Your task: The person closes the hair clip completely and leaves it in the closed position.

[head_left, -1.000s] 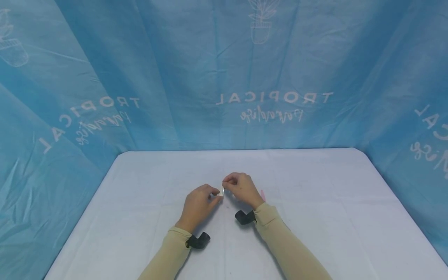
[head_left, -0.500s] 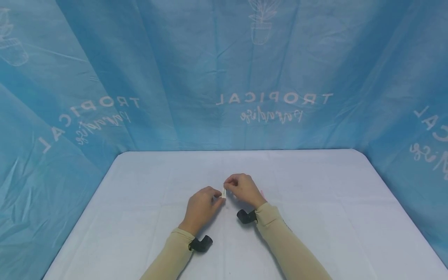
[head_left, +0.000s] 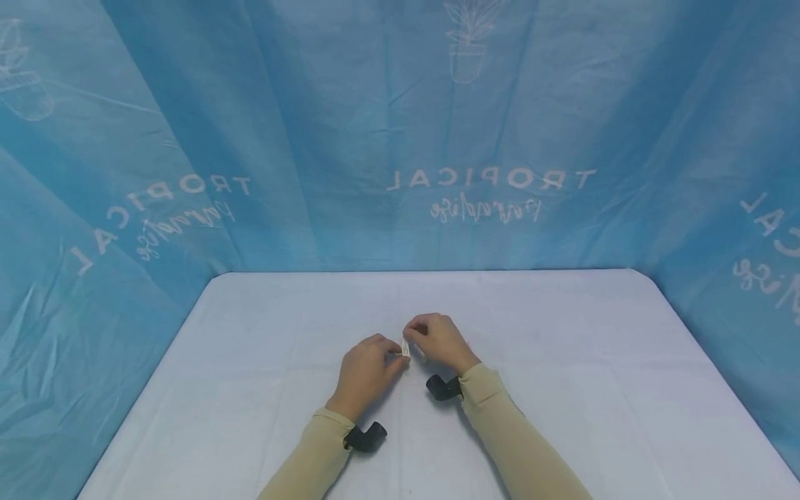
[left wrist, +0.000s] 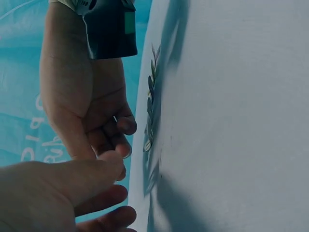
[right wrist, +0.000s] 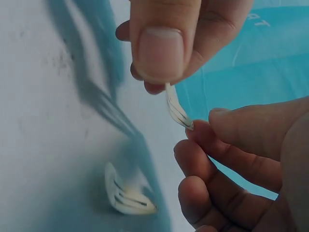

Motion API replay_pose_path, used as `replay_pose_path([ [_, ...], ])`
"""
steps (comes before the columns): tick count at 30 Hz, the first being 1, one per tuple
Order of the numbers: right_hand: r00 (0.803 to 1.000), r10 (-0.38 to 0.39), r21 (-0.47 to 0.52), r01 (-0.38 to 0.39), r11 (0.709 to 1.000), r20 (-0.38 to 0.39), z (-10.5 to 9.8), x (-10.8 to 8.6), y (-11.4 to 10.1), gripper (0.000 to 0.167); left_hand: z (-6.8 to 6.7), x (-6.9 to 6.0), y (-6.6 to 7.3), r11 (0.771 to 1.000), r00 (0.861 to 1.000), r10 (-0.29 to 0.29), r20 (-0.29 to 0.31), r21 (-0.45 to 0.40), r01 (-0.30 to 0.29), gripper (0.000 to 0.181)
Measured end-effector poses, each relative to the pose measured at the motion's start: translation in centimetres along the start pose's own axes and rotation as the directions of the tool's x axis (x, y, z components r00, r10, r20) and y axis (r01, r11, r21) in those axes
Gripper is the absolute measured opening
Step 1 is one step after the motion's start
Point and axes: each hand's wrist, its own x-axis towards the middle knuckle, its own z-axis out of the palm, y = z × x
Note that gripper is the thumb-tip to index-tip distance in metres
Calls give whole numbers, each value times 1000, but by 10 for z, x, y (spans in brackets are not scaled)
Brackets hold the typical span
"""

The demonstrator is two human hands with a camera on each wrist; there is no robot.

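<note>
A small white snap hair clip point(head_left: 405, 348) with dark slits is held between both hands above the table. My left hand point(head_left: 369, 371) pinches one end of it; its thumb covers that end in the right wrist view, where the slitted middle of the hair clip point(right wrist: 176, 110) shows. The fingertips of my right hand point(head_left: 439, 342) are at the clip's pointed end, the forefinger touching it and the thumb close by. A similar blurred clip point(right wrist: 128, 195) lies on the table beneath my right hand. The left wrist view shows a row of several overlapping clips point(left wrist: 150, 106) there.
A white cloth covers the table point(head_left: 281, 312). Blue printed curtains point(head_left: 337, 139) hang behind it and at both sides. Each wrist wears a black camera, one on the left point(head_left: 366, 437) and one on the right point(head_left: 443, 387).
Both hands have shifted slightly right and nearer with the white clip between them. The pale end of a clip now shows on the table below the right hand; less of a pink piece is visible.
</note>
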Motion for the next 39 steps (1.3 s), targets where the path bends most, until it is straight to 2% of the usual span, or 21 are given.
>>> replay_pose_path([
  [7,999,32,-3,-32,999,-1,-4,-1,1,15,-2,1,4,1000,999,-24,27,20,24,21],
  [13,997,74,-25,-73,997,20,-2,-1,1,17,1,-1,5,997,995,-74,69,23,72,26],
  [18,997,77,-36,-76,996,20,0,-1,3,18,4,-1,6,994,992,-104,72,29,102,29],
  [24,997,72,-29,-71,997,27,-1,0,5,21,6,1,8,994,991,-110,72,25,109,31],
  [30,996,75,-60,-72,996,38,-2,-1,7,23,9,2,10,991,987,-128,99,39,125,34],
  [39,991,127,-57,-124,991,50,-2,-3,7,26,9,1,10,992,987,-129,97,26,127,35],
])
